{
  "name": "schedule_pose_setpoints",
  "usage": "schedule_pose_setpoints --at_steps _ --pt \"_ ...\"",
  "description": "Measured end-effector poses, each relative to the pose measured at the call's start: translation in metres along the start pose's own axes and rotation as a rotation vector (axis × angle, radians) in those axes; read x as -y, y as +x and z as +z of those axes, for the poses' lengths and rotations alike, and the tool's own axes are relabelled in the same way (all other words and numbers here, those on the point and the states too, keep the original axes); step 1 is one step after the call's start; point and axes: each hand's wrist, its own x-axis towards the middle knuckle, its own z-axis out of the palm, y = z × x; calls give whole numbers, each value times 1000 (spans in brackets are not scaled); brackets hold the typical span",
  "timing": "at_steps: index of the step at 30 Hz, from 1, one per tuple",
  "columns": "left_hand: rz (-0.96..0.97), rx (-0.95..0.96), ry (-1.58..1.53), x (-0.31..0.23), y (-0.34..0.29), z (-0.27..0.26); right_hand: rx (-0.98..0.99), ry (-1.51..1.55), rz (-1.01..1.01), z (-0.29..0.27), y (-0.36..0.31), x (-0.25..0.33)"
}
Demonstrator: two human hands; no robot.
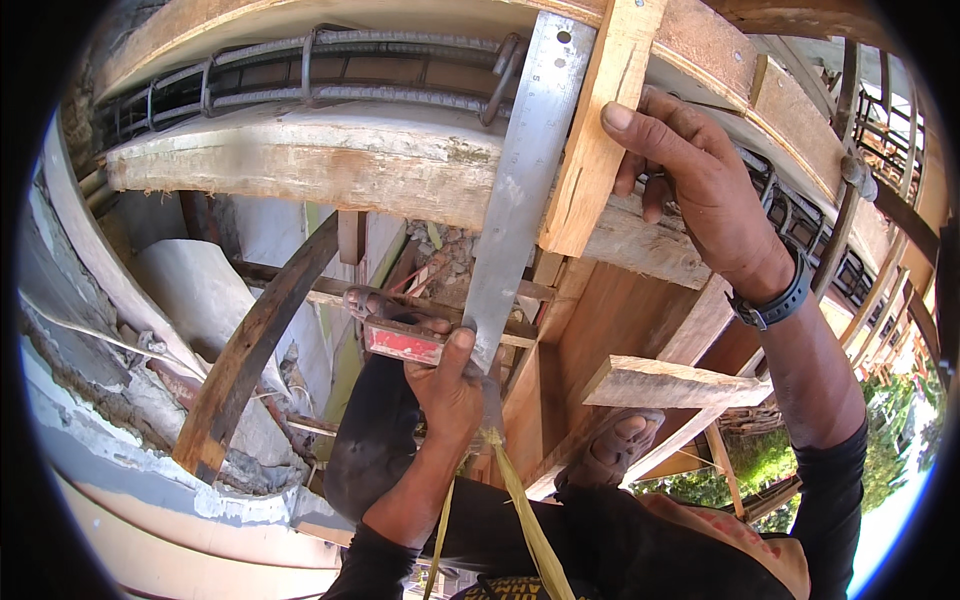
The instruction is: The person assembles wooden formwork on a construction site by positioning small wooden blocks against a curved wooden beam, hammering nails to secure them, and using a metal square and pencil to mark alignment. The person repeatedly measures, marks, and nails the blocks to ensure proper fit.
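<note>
From here, the left hand (447, 395) clamps a red-handled steel square (520, 190); ahead and apart, the right hand (695, 185) thumbs a wooden batten (590, 140), its grip unclear.

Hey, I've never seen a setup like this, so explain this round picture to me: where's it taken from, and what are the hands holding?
There's no machine here, just a person's two bare hands. The camera sits on their head and looks down; its fisheye lens bends straight edges.

The left hand grips a metal square near its red handle. The square's long blade stretches over a thick wooden beam; behind that beam runs a cage of steel bars.

The right hand has its thumb at the edge of a pale board beside the blade. Whether it grips the board firmly, I can't tell.
</note>
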Motion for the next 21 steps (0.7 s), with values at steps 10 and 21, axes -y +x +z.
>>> schedule_pose_setpoints --at_steps 10,21 --pt "-52 -8 -28 -15 -5 18 53 4 -7 -1 2 -7" --pt "-59 9 18 -15 -6 14 49 49 8 -2 6 -10"
